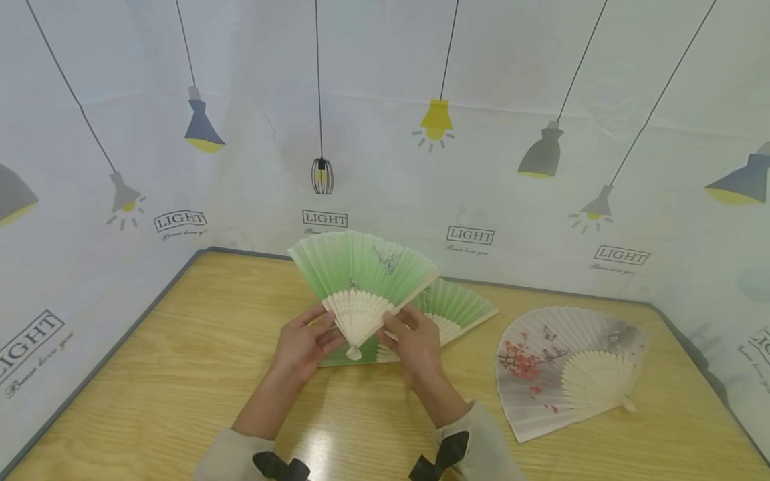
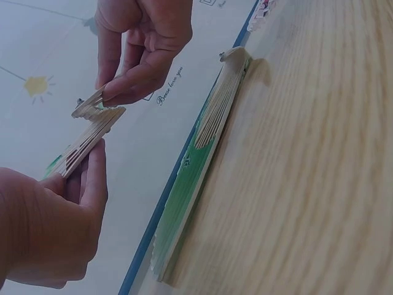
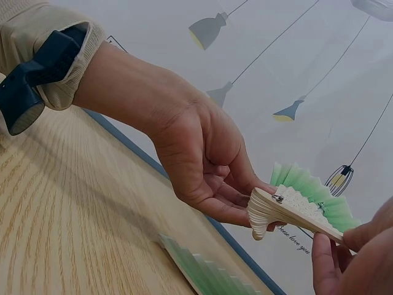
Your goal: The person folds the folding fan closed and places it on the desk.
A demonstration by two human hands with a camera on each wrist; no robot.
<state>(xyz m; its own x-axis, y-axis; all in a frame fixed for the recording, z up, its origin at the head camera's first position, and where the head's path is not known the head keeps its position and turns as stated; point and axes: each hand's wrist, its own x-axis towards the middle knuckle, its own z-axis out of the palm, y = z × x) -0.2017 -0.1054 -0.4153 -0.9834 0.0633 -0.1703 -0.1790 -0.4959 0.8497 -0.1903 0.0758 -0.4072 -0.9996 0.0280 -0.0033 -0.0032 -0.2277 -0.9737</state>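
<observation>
Both hands hold up a spread green folding fan (image 1: 355, 260) with pale slatted ribs and a dark branch print, its pivot end pointing down. My left hand (image 1: 303, 344) pinches its left edge with thumb and fingers. At the right edge, the right hand (image 1: 418, 337) pinches the ribs the same way. Behind and below lies a second spread green fan (image 1: 460, 304) on the table, partly hidden by the hands and the raised fan. In the left wrist view this lying fan (image 2: 184, 203) appears nearly edge-on, apart from both hands.
A pale grey fan (image 1: 541, 367) with red blossoms lies spread on the table's right side. The wood-grain table (image 1: 168, 374) has a dark edge. A white cloth backdrop (image 1: 385, 100) printed with hanging lamps stands around it. Dark straps (image 1: 442, 457) sit on both sleeves.
</observation>
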